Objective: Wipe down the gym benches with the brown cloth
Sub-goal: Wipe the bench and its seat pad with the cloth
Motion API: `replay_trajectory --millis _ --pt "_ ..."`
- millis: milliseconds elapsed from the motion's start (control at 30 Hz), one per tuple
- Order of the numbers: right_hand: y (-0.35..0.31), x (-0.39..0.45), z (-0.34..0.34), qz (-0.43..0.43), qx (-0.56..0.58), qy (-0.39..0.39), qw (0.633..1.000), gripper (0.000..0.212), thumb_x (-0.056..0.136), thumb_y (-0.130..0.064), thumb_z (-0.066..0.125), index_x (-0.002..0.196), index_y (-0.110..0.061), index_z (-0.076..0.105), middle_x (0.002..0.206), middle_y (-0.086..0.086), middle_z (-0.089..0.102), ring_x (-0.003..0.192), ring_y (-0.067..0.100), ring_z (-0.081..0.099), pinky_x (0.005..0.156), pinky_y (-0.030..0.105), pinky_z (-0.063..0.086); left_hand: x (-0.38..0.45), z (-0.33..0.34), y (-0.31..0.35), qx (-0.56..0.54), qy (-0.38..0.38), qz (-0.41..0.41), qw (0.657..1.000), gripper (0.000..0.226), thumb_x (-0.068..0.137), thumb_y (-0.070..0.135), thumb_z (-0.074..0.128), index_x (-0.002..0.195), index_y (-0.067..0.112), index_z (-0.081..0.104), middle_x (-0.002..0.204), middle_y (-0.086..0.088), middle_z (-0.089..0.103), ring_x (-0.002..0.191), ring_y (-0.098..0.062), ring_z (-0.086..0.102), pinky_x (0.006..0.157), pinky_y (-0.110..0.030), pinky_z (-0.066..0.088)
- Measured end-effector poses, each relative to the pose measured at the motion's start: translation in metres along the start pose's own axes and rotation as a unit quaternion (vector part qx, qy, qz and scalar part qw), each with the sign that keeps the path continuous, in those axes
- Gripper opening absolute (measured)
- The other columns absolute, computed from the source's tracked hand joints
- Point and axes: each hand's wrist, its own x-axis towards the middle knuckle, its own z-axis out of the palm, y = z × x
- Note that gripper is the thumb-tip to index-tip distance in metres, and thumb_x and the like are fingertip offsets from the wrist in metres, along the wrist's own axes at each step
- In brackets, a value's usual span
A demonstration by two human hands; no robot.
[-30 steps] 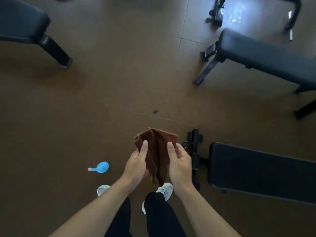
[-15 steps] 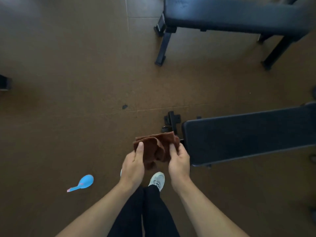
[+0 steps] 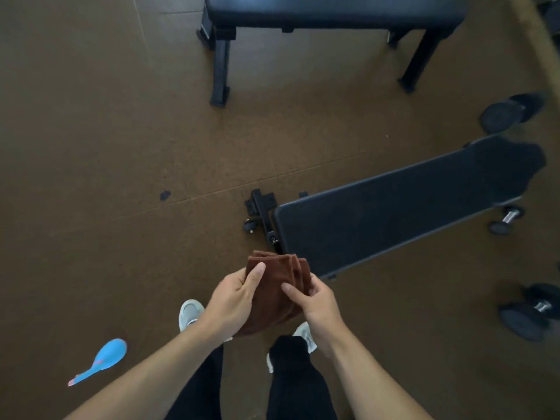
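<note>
The person stands on the brown floor (image 3: 91, 147) and holds the brown cloth (image 3: 274, 286) in front of the body, with both hands, above the white shoes (image 3: 190, 313). The cloth is folded in several layers, and the edges of the layers show as a small fan at its upper right side. The left hand (image 3: 231, 301) grips the cloth from the left, the thumb lying flat on the top face and the other fingers curled under it. The right hand (image 3: 316, 301) grips it from the right, the thumb pressing on the top face near the middle and the fingers bent around the layered edge. The cloth touches no bench; it hangs in the air just beside the near end of the nearest bench (image 3: 394, 216), which is a long black padded bench running away to the right. At that end a black metal foot with small wheels (image 3: 260, 210) rests on the floor. A second black bench (image 3: 333, 10) stands farther away at the top, on black legs, well apart from the hands. On the floor at the left lies a blue object with a pink tip (image 3: 103, 359); I cannot tell what it is. At the right side there are dark dumbbells (image 3: 512, 112) on the floor, and a smaller one (image 3: 507, 219) lies beside the far end of the nearest bench.
</note>
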Motion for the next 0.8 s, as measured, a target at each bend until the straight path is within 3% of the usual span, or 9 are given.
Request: replay_trajectory --millis 167,333,433,500,567,600,667,733,800 --pt "-0.024 0.021 -0.05 -0.047 0.023 0.008 0.999 0.022 0.096 -0.017 0.072 0.118 -0.014 0.075 0.11 0.005 0.081 0.11 0.022 0.075 0.086 0.025 0.059 0.024 0.05 0.02 -0.001 0.045 0.046 0.998 0.044 0.095 0.058 0.045 0.107 0.029 0.076 0.095 0.01 0.081 0.093 -0.012 0.077 0.09 -0.037 0.061" --pt "-0.094 0.052 -0.11 -0.181 -0.002 -0.032 0.983 0.019 0.101 -0.018 0.066 0.117 -0.019 0.074 0.111 0.001 0.081 0.11 0.017 0.075 0.095 0.027 0.059 0.039 0.109 0.068 -0.047 0.133 0.141 0.98 0.028 0.094 0.047 0.044 0.107 0.039 0.067 0.092 0.032 0.075 0.096 0.013 0.069 0.078 -0.003 0.048" --pt "-0.112 0.074 -0.144 -0.21 -0.033 -0.059 0.975 0.017 0.103 -0.016 0.063 0.115 -0.022 0.074 0.11 -0.002 0.08 0.11 0.015 0.075 0.095 0.028 0.059 0.055 0.145 0.076 -0.085 0.165 0.161 0.969 0.026 0.094 0.043 0.044 0.104 0.038 0.067 0.089 0.032 0.075 0.092 0.015 0.068 0.075 0.0 0.046" --pt "-0.1 0.098 -0.162 -0.195 -0.076 -0.051 0.977 0.015 0.105 -0.018 0.063 0.111 -0.022 0.075 0.107 -0.002 0.08 0.107 0.015 0.075 0.096 0.034 0.06 0.076 0.164 0.059 -0.105 0.179 0.129 0.97 0.025 0.093 0.047 0.047 0.102 0.04 0.07 0.092 0.029 0.076 0.093 0.012 0.07 0.076 -0.005 0.05" --pt "-0.076 0.131 -0.177 -0.148 -0.134 -0.032 0.979 0.016 0.107 -0.025 0.06 0.117 -0.025 0.073 0.109 -0.003 0.079 0.108 0.014 0.074 0.101 0.044 0.059 0.107 0.18 0.031 -0.103 0.181 0.076 0.975 0.033 0.094 0.06 0.051 0.115 0.043 0.071 0.102 0.024 0.077 0.103 0.003 0.071 0.095 -0.022 0.054" --pt "-0.061 0.149 -0.184 -0.123 -0.181 -0.016 0.976 0.024 0.108 -0.03 0.058 0.129 -0.027 0.068 0.119 -0.005 0.076 0.116 0.014 0.07 0.107 0.046 0.055 0.123 0.186 0.016 -0.111 0.179 0.038 0.977 0.043 0.095 0.063 0.052 0.133 0.044 0.062 0.108 0.022 0.076 0.112 -0.004 0.069 0.105 -0.035 0.052" --pt "-0.031 0.177 -0.193 -0.084 -0.315 0.054 0.944 0.056 0.108 -0.037 0.055 0.16 -0.028 0.038 0.153 -0.002 0.052 0.142 0.018 0.048 0.12 0.044 0.04 0.151 0.192 -0.013 -0.147 0.196 -0.024 0.969 0.067 0.101 0.053 0.053 0.16 0.04 0.023 0.125 0.016 0.07 0.125 -0.013 0.062 0.115 -0.048 0.045" --pt "0.003 0.191 -0.194 -0.14 -0.406 0.111 0.896 0.07 0.108 -0.037 0.052 0.167 -0.026 0.018 0.169 -0.001 0.029 0.156 0.018 0.024 0.126 0.041 0.027 0.172 0.189 -0.04 -0.149 0.238 -0.03 0.959 0.065 0.106 0.038 0.05 0.162 0.036 0.017 0.141 0.011 0.059 0.13 -0.014 0.057 0.117 -0.047 0.042" --pt "0.033 0.201 -0.183 -0.244 -0.475 0.054 0.844 0.066 0.109 -0.041 0.046 0.167 -0.031 0.015 0.174 -0.006 0.018 0.161 0.013 0.011 0.131 0.041 0.017 0.183 0.184 -0.061 -0.106 0.28 -0.007 0.954 0.05 0.107 0.031 0.049 0.154 0.037 0.035 0.138 0.016 0.059 0.129 -0.008 0.056 0.116 -0.042 0.043"
